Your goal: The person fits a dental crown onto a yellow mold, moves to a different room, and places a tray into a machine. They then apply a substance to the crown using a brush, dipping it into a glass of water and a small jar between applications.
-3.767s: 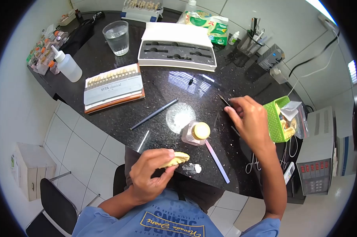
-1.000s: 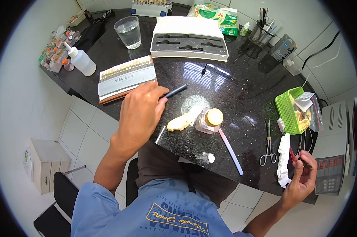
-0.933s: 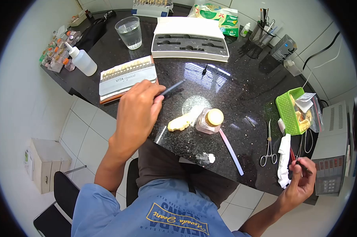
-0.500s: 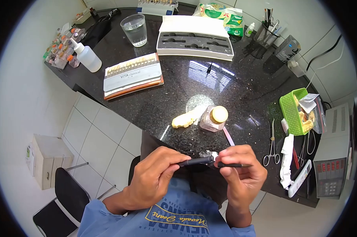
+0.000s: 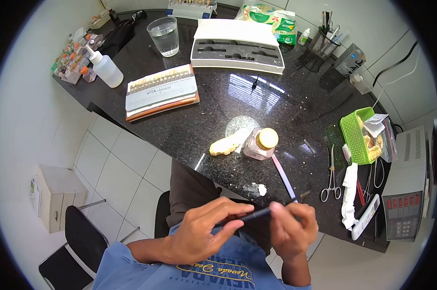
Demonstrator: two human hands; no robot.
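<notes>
A slim black brush (image 5: 257,214), its brownish tip (image 5: 305,194) pointing right, is held across my lap by both hands. My left hand (image 5: 206,229) has the handle end between thumb and fingers. My right hand (image 5: 293,227), partly blurred, closes around the brush nearer the tip and hides that stretch of it. Just beyond, on the dark counter, lie a clear scrap with a white lump (image 5: 261,189) and a pink-lilac strip (image 5: 283,176). Farther up stand a yellow-capped jar (image 5: 260,147) of pinkish contents and a cream-yellow dental cast (image 5: 224,146).
On the counter (image 5: 213,116) are a shade guide (image 5: 162,94), a squeeze bottle (image 5: 107,70), a water glass (image 5: 164,38) and an open foam-lined case (image 5: 238,54). At right, a green basket (image 5: 354,137), scissor-handled clamp (image 5: 330,186) and white tube (image 5: 350,198) sit beside a keypad machine (image 5: 406,212).
Two separate black pieces, one in each hand, now form one line with a brush tip showing at the right. Both hands have moved lower, toward my body.
</notes>
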